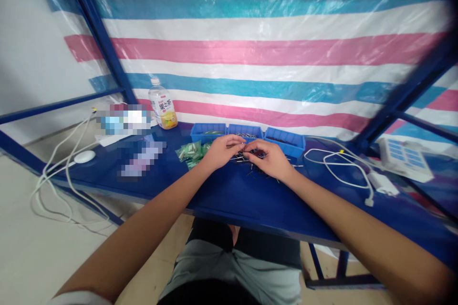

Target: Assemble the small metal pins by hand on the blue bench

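Observation:
My left hand and my right hand meet just in front of the blue bins, fingertips close together. Both are closed in a pinch around something thin and small, too fine to name. Below and around the fingers lies a loose heap of small dark and silvery rod-like pieces, partly covered by the right hand. Green clear-wrapped packets rest beside the left hand. Behind the hands stand a left blue bin with some green content, a middle blue bin with metallic pieces, and a right blue bin with dark contents.
A drink bottle stands at the back left of the blue table. Nearer the left edge are a round white object and blurred-out items. White cables, a white adapter and a white keypad device lie right.

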A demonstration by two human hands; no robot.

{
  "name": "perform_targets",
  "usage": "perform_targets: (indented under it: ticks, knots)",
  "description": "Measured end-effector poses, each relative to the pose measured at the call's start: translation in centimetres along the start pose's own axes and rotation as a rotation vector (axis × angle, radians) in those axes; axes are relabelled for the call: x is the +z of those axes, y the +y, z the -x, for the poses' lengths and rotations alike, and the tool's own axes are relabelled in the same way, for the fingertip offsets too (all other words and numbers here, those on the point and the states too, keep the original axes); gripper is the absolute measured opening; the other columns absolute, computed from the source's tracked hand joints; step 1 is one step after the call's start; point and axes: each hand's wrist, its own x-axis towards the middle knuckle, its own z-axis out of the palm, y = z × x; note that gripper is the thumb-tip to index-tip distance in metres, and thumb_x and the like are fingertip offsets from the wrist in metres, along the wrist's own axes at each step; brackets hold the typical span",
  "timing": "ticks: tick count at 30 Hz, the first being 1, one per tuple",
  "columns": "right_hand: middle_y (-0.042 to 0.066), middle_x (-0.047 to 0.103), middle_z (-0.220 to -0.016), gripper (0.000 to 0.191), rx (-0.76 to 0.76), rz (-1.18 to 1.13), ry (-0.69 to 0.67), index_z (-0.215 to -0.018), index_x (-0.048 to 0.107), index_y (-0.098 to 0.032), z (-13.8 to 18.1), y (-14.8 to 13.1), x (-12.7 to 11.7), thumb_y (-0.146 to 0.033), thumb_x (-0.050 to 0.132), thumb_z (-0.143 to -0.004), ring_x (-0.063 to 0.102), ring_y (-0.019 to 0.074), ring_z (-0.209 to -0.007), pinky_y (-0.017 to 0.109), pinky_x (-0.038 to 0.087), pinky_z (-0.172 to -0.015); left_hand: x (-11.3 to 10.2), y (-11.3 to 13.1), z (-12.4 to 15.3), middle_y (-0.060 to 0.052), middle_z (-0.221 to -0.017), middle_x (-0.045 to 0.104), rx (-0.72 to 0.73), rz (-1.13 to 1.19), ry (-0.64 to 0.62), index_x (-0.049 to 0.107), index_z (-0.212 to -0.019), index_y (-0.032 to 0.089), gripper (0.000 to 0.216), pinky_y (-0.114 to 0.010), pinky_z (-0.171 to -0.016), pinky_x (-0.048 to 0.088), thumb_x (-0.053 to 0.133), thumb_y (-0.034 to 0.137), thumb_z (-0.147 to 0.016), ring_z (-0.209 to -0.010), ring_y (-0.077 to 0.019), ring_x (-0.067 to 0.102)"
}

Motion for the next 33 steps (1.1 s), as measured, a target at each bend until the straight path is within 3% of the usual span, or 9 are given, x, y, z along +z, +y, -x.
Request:
perform_targets:
  ticks: [3,7,13,23,28,33]
  knots:
    - [0.004,0.079,-0.096,0.016,0.149,-0.040,0.087,-0.093,0.074,-0.024,0.0,0.6,0.3,-0.040,0.074,-0.091,0.072,0.0210,-0.080,0.037,0.057,-0.075,0.2,-0.1,0.1,-0.013,-0.114,0.080,0.018,0.012,-0.004,0.065,-0.139,0.019,0.054,-0.041,-0.100,0.058,0.077,0.039,-0.090,-0.105,-0.0254,0.077]
    - [0.004,0.077,-0.091,0.022,0.232,-0.065,0.140,-0.088,0.071,-0.023,0.1,1.1,0.5,-0.043,0.079,-0.085,0.072,0.0216,-0.080,0.035,0.057,-0.071,0.6,-0.3,0.1,-0.015,-0.116,0.079,0.002,0.025,-0.011,0.074,-0.124,0.016,0.043,-0.041,-0.098,0.061,0.078,0.041,-0.089,-0.104,-0.0264,0.077]
    - [0.002,0.075,-0.089,0.019,0.235,-0.084,0.102,-0.101,0.067,-0.023,0.1,1.0,0.6,-0.030,0.075,-0.085,0.072,0.0198,-0.081,0.031,0.054,-0.068,1.0,-0.1,0.2,-0.013,-0.103,0.081,-0.096,0.110,-0.022,0.076,-0.117,0.013,0.042,-0.038,-0.086,0.065,0.081,0.043,-0.087,-0.087,-0.0229,0.079]
    - [0.001,0.071,-0.089,0.031,0.220,-0.233,0.183,-0.110,0.058,-0.023,-0.3,0.6,0.6,-0.031,0.075,-0.084,0.066,0.0174,-0.079,0.032,0.053,-0.072,0.9,0.0,0.1,-0.017,-0.128,0.075,-0.084,0.187,-0.023,0.070,-0.133,0.016,0.056,-0.043,-0.098,0.061,0.086,0.037,-0.083,-0.101,-0.0247,0.078]
    - [0.002,0.069,-0.092,0.047,0.231,-0.361,0.184,-0.127,0.058,-0.022,-0.5,0.4,0.3,-0.037,0.076,-0.087,0.067,0.0192,-0.086,0.034,0.055,-0.078,0.9,-0.1,0.2,-0.016,-0.116,0.080,-0.098,0.144,-0.071,0.066,-0.137,0.016,0.062,-0.044,-0.098,0.060,0.087,0.036,-0.081,-0.108,-0.0275,0.076]
    - [0.002,0.068,-0.094,0.048,0.218,-0.406,0.151,-0.129,0.059,-0.023,-0.5,0.1,0.2,-0.040,0.078,-0.088,0.065,0.0177,-0.083,0.034,0.055,-0.077,0.7,-0.2,0.2,-0.014,-0.114,0.081,-0.066,0.082,-0.053,0.064,-0.139,0.017,0.063,-0.042,-0.097,0.059,0.085,0.037,-0.084,-0.105,-0.0262,0.077]
